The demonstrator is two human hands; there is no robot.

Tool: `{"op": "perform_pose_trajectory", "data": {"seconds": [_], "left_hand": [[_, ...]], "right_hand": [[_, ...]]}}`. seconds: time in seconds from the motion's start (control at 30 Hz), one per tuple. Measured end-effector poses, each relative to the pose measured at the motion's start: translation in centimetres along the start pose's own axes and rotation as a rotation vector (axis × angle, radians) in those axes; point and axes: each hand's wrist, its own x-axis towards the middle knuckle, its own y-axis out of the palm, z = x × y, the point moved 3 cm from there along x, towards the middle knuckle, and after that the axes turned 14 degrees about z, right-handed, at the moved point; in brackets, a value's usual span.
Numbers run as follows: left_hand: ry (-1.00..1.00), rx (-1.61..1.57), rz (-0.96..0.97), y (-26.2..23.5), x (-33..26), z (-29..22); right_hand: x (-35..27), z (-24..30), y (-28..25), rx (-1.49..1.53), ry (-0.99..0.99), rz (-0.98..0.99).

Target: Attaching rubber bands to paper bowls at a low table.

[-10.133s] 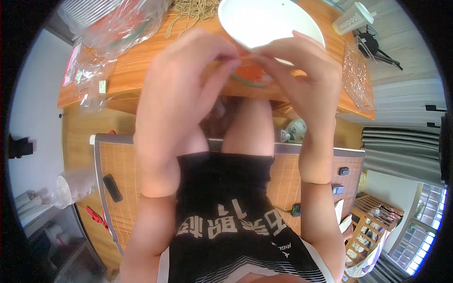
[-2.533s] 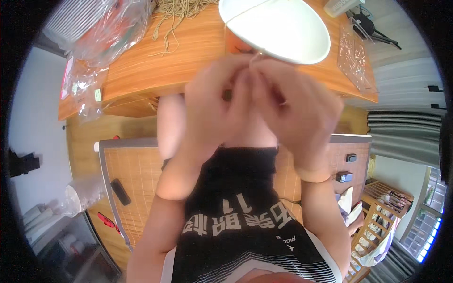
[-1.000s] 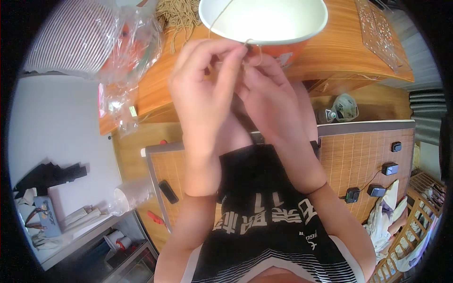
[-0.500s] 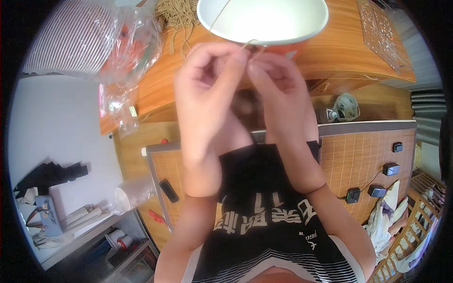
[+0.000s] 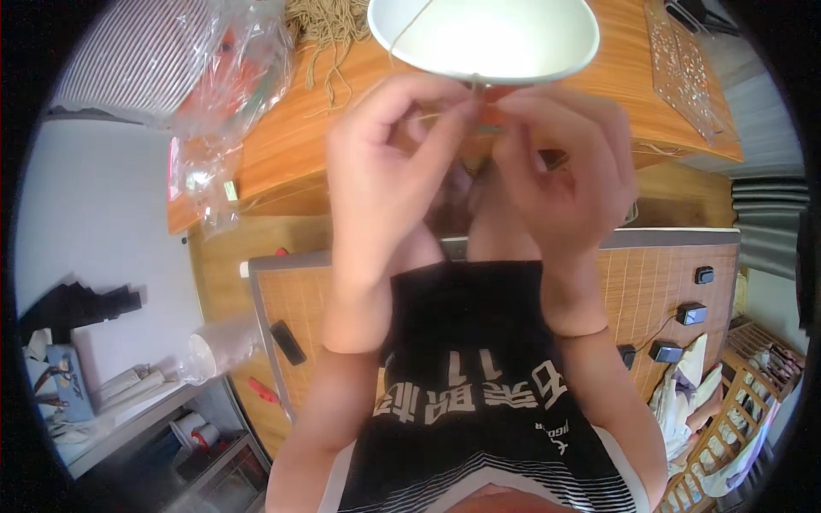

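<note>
My left hand [image 5: 385, 162] and my right hand [image 5: 560, 171] are raised close together in front of me, over the near edge of a wooden table [image 5: 282, 162]. Their fingertips pinch a thin beige string [image 5: 469, 82] beside a small orange piece [image 5: 494, 113]. The string runs up into a white bowl [image 5: 483, 38] that stands on the table just beyond my fingers. Most of the orange piece is hidden by my fingers.
A heap of beige string [image 5: 329, 26] lies at the table's far side. Clear plastic bags [image 5: 218, 103] sit at its left end, a clear studded sheet [image 5: 680, 64] at the right. Below are a woven mat [image 5: 667, 282], a black remote [image 5: 288, 342], plugs [image 5: 688, 314] and a plastic cup [image 5: 218, 350].
My hands have stayed pinched together on the string near the bowl's rim. The view has shifted slightly, and my fingers have drawn closer under the bowl.
</note>
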Motion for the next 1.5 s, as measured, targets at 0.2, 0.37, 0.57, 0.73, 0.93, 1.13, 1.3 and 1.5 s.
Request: {"op": "perform_pose_trajectory", "data": {"seconds": [0.2, 0.37, 0.57, 0.73, 0.93, 1.13, 1.3, 1.5], "left_hand": [[0.067, 0.144, -0.040, -0.1, -0.3, 0.7], [-0.078, -0.072, -0.057, 0.1, -0.6, 0.7], [-0.148, -0.203, 0.028, 0.4, -0.7, 0.7], [-0.052, -0.160, 0.045, 0.6, -0.6, 0.6], [0.147, 0.097, 0.022, 0.1, -0.3, 0.7], [0.257, 0.304, -0.026, -0.3, -0.6, -0.5], [0.303, 0.314, -0.087, -0.4, -0.4, -0.4], [0.340, 0.415, -0.128, -0.7, -0.3, 0.0]], "right_hand": [[1.9, -1.8, -1.1, -0.178, -0.070, 0.000], [-3.5, -0.7, -1.9, 0.715, 0.605, 0.023], [-4.7, -0.1, 3.5, 1.379, 0.905, -0.094], [-3.9, -0.3, 4.4, 1.225, 0.868, -0.143], [0.0, 0.2, 1.0, 0.161, 0.115, -0.008], [1.6, -0.3, -0.6, 0.012, 0.020, 0.209], [2.8, -0.5, -0.8, -0.026, -0.114, 0.248], [4.0, 0.2, -1.1, -0.024, -0.047, 0.420]]}}
